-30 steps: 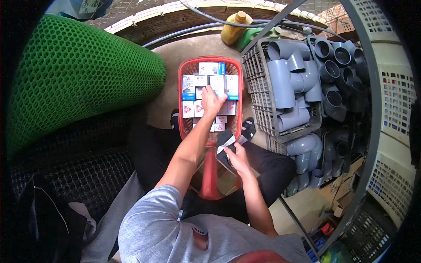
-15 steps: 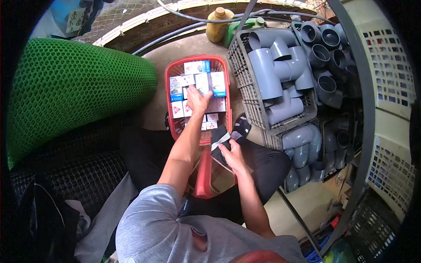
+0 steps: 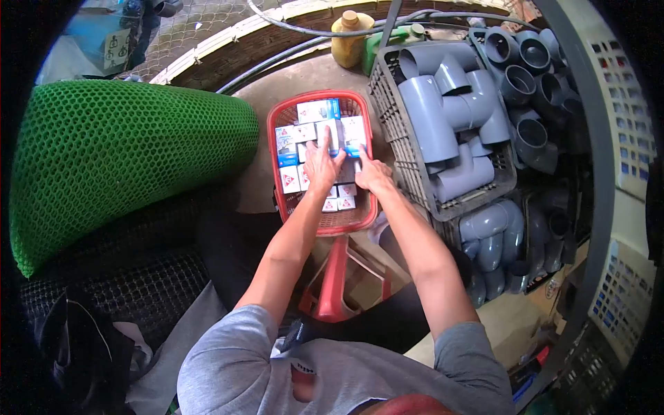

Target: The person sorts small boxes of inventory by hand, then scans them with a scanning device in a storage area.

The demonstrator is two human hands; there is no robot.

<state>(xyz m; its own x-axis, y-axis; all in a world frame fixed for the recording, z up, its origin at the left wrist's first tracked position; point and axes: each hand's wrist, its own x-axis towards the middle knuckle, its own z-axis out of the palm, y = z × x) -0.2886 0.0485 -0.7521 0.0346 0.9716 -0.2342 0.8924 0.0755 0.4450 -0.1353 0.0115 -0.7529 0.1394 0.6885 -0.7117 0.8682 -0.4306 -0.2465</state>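
A red plastic basket (image 3: 274, 114) on the ground between my legs holds several small white cardboard boxes with blue and red print. My left hand (image 3: 322, 169) is over the middle of the basket, its fingers spread, the index finger stretched along a white box (image 3: 330, 127). At the right side of the basket, my right hand (image 3: 374, 174) reaches in with its index finger extended onto a white-and-blue box (image 3: 352, 128). Neither hand is wrapped round a box. Smaller boxes (image 3: 339, 203) lie toward the near end, and some boxes are partly covered by my hands.
Rolled green plastic mesh (image 3: 138, 152) lies to the left. Stacked crates (image 3: 443, 204) with grey pipe fittings (image 3: 423, 117) stand at the right. A yellow jug (image 3: 349, 40) and a green container (image 3: 387, 45) are beyond the basket. A red stool-like piece (image 3: 335, 280) is below it.
My right hand has moved up and forward from my lap into the basket, and the dark item with a white strip is no longer in it. My left hand stays over the boxes.
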